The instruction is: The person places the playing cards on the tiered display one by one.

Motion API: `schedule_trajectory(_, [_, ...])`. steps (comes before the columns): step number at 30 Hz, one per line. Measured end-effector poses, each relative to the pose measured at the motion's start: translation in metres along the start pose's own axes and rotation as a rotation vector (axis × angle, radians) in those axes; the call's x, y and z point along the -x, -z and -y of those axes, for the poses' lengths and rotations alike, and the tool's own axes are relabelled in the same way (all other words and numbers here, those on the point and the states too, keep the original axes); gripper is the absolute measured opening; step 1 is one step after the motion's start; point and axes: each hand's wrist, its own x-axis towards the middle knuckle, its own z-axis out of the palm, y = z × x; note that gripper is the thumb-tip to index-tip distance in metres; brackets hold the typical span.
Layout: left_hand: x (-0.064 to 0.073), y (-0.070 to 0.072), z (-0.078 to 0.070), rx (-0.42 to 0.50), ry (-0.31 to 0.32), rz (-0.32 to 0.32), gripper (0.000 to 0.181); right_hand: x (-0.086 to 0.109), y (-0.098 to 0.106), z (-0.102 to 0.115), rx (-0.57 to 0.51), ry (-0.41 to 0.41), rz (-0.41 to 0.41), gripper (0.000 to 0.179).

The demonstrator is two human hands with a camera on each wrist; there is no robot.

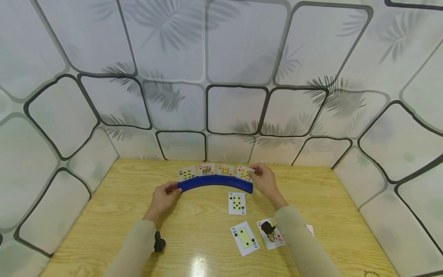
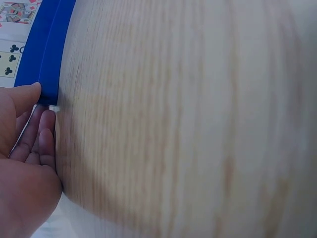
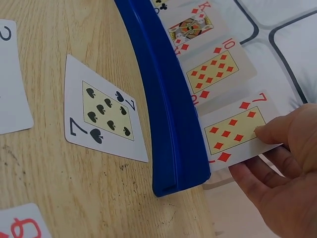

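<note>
A curved blue card holder [image 1: 215, 180] stands on the table with several playing cards upright in it. My left hand [image 1: 165, 197] grips its left end, thumb on the front; in the left wrist view the fingers curl beneath that end. At the right end, my right hand [image 3: 285, 163] pinches the seven of diamonds [image 3: 230, 131] by its outer edge, thumb in front and fingers behind. The card's lower edge sits at the holder. Beside it stand the ten of diamonds [image 3: 214, 71], the king of diamonds [image 3: 190, 29] and a club card [image 1: 187, 174].
The seven of spades [image 1: 237, 203] lies face up before the holder. Nearer are the two of spades [image 1: 244, 238] and a red queen [image 1: 271, 234], partly under the right forearm. Another card [image 1: 310, 229] shows beyond the sleeve. A patterned wall [image 1: 228, 109] borders the wooden table [image 1: 138, 173].
</note>
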Motion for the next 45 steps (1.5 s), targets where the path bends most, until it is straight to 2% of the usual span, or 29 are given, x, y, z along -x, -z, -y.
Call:
schedule_trajectory(12, [0.002,0.0,-0.004,0.003,0.014,0.0,0.035,0.007,0.005,-0.001,-0.083,-0.03,0.021,0.031])
schedule_trajectory(19, [0.003,0.001,-0.003,0.001,0.018,0.002,0.035,0.014,0.009,-0.002,-0.073,-0.023,0.051,0.038])
schedule_trajectory(31, [0.002,0.001,-0.005,0.001,0.012,-0.003,0.035,0.036,0.009,-0.005,-0.07,-0.078,0.015,0.044])
schedule_trajectory(35, [0.003,0.002,-0.004,0.0,0.008,0.003,0.035,0.044,0.007,-0.008,-0.064,-0.095,0.007,0.039])
schedule_trajectory(39, [0.003,0.002,-0.003,0.002,0.013,0.005,0.036,0.05,0.004,-0.011,-0.038,-0.101,0.033,0.035])
schedule_trajectory(45, [0.003,0.0,-0.004,-0.006,0.006,-0.001,0.035,0.058,-0.002,-0.014,0.04,-0.082,0.117,0.041])
